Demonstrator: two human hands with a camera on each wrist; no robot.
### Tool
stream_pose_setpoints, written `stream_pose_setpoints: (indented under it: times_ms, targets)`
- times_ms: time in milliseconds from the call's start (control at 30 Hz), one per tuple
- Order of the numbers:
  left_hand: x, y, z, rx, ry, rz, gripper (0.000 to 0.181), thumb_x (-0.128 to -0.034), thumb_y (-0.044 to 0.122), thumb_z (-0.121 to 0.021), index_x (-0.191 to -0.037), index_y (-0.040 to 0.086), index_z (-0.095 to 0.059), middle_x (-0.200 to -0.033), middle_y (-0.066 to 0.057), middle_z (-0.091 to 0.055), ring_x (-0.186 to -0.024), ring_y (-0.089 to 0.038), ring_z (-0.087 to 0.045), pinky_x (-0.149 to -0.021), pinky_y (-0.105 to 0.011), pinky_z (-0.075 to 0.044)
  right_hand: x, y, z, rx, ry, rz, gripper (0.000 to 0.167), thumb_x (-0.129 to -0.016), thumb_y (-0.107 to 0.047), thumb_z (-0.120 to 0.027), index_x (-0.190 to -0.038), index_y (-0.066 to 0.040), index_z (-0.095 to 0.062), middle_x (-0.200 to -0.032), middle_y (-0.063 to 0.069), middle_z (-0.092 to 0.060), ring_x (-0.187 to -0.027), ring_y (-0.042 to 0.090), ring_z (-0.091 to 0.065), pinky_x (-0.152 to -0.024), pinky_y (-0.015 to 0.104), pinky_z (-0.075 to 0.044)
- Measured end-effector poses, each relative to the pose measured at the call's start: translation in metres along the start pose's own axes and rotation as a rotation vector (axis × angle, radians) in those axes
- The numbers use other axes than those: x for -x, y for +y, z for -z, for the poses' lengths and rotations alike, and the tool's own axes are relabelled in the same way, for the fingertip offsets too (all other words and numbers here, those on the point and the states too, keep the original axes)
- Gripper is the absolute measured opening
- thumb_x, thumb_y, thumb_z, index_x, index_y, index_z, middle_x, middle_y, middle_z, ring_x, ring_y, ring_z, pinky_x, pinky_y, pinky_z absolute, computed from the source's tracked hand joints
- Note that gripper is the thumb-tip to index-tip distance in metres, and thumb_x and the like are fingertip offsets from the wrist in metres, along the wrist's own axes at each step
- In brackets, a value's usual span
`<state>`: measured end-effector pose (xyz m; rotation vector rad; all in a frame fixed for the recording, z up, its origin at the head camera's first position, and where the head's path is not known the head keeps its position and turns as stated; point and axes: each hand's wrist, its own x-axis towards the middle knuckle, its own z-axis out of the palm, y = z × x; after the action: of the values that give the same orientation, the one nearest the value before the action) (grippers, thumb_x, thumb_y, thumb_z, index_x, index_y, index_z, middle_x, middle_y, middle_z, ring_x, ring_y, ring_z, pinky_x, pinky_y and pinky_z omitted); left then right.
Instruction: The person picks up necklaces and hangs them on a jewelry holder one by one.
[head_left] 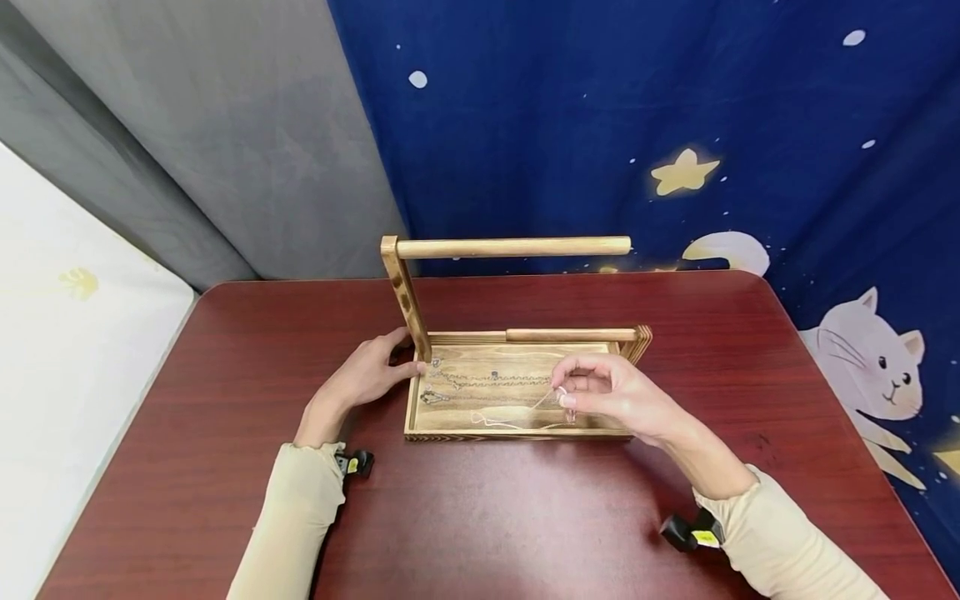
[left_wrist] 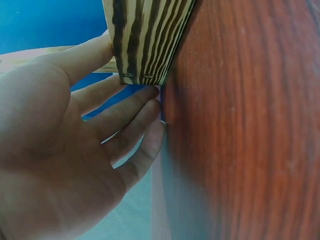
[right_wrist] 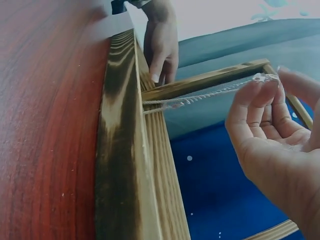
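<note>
Now we pinch a thin chain (right_wrist: pixel 200 97) in our right hand (head_left: pixel 618 396), over the wooden tray (head_left: pixel 517 435) on the bench (head_left: pixel 510 517) — our left hand (head_left: pixel 366 372), loosely spread, touches the tray's end.

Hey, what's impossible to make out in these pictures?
Head view: laid-out chains, clasps too small to tell.
Head view: left sleeve, cut off by bottom edge.
Left wrist view: striped wood, cut off by top edge.
Right wrist view: held chain, far end hidden behind tray wall.
</note>
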<state>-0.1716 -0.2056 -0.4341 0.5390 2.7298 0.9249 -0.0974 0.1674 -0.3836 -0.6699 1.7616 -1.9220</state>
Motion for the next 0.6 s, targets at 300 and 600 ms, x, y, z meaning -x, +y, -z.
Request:
stream_pose_setpoints:
  times_ms: [300, 600]
  targets:
    - [0.0, 0.002, 0.0, -0.001, 0.0, 0.014, 0.049, -0.0948, 0.033, -0.069, -0.137, 0.014, -0.053, -0.13, -0.011, -0.063, -0.123, -0.032, -0.057, -0.1, -0.05, -0.045, 0.002, -0.007, 0.002, -0.061, 0.043, 0.127, 0.01, -0.097, 0.008, -0.054, -0.103, 0.001, -0.058, -0.088, 0.009, -0.057, -0.07, 0.015, -0.058, -0.063, 0.031, -0.055]
    - [0.001, 0.003, 0.0, -0.018, 0.007, 0.007, 0.043, -0.0949, 0.032, -0.069, -0.131, 0.012, -0.058, -0.125, -0.012, -0.066, -0.119, -0.032, -0.06, -0.099, -0.05, -0.046, 0.006, -0.015, 0.002, -0.054, 0.16, 0.138, 0.017, -0.093, 0.01, -0.06, -0.102, -0.002, -0.067, -0.092, 0.009, -0.067, -0.065, 0.013, -0.059, -0.056, 0.026, -0.053]
